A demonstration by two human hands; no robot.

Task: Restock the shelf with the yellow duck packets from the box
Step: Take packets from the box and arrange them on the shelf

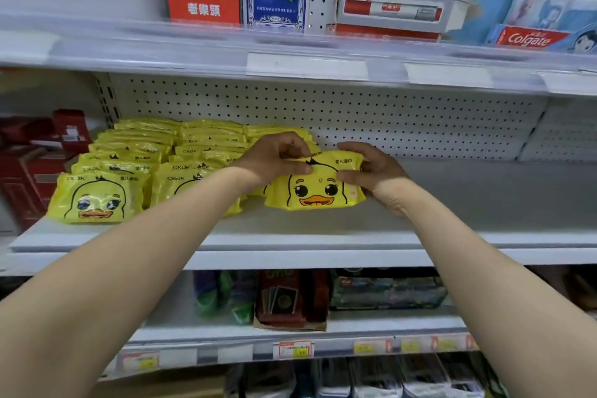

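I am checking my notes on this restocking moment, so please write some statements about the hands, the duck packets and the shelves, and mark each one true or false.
1. The left hand and the right hand both hold one yellow duck packet. True.
2. The held packet shows its duck face to the camera. True.
3. The other duck packets lie to the right of the held one. False: the rows of packets lie to its left.
4. The toothpaste stands on the shelf below. False: the Colgate box is on the shelf above, at the right.
5. The back panel behind the packets is perforated. True.
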